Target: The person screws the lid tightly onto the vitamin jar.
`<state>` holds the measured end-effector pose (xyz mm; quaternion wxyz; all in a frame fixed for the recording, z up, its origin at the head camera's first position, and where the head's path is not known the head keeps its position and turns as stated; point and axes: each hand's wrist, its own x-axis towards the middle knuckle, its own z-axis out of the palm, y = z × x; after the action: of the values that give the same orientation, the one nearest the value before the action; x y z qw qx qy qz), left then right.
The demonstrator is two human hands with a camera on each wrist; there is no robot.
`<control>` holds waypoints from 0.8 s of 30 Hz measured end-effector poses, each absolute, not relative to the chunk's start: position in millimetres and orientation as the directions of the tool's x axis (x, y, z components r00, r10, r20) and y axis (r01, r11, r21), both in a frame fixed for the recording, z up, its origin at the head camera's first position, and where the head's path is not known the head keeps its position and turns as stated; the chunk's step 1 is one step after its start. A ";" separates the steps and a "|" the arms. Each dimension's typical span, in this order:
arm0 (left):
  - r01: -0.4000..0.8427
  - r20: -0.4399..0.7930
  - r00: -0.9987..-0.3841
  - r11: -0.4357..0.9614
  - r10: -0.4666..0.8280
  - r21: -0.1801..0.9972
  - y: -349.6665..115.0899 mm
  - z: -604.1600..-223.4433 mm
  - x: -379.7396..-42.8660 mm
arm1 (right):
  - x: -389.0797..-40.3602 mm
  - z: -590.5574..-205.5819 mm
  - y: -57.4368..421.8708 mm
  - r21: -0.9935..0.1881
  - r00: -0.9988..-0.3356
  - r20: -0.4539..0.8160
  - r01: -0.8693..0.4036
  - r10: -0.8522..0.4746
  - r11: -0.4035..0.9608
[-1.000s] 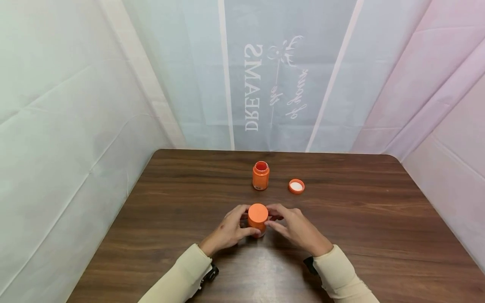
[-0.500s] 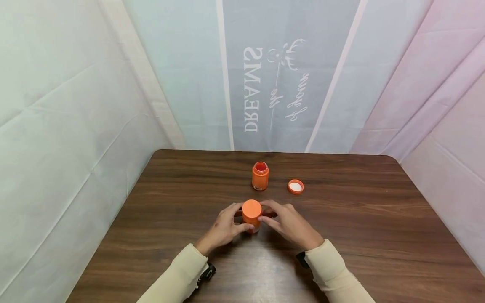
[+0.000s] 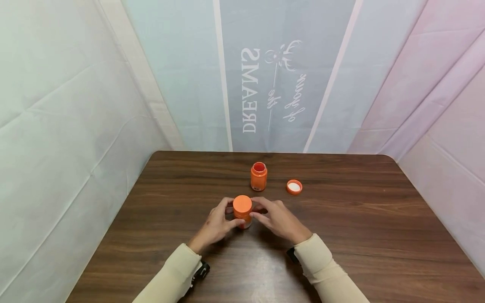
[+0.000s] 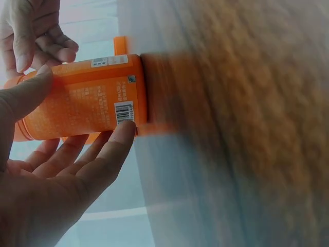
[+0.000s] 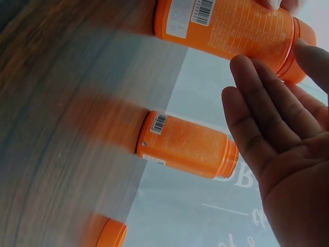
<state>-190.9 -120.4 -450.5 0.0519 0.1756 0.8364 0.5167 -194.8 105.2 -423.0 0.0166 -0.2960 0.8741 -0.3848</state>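
An orange capped bottle (image 3: 243, 219) stands upright on the brown wooden table between both hands. My left hand (image 3: 216, 223) grips its body, thumb on the near side and fingers behind; in the left wrist view the thumb crosses a printed label with a barcode. Its orange cap (image 3: 242, 205) faces up, and my right hand (image 3: 278, 219) pinches that cap from the right between thumb and index finger. The other right fingers (image 5: 257, 103) stretch alongside the bottle in the right wrist view. Beyond the hands stands a second orange bottle (image 3: 259, 180), uncapped with its mouth upward.
To the right of the uncapped bottle, a loose orange cap (image 3: 294, 187) lies with its white inside up. Wood-grain table (image 3: 360, 219) extends to both sides. A pale printed cloth (image 3: 282, 97) hangs behind its far edge, with more cloth at left and right.
Both hands have shifted left and slightly away from the body, with the capped bottle between them. The uncapped bottle and the loose cap stay in place.
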 end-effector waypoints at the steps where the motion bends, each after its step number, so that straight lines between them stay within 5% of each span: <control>1: 0.239 0.094 -0.934 0.406 0.346 0.882 -121.2 -450.6 -191.2 | -195.3 -423.3 104.4 -0.684 -0.823 0.197 -0.504 -0.532 0.528; 24: 0.240 0.142 -0.961 0.456 0.238 0.857 -142.7 -453.5 -200.3 | -209.3 -435.7 80.0 -0.662 -0.761 0.197 -0.569 -0.618 0.488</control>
<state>-200.3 -142.7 -453.5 -0.0010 0.1398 0.8533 0.5024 -209.3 80.0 -435.7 0.0336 -0.3443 0.8619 -0.3707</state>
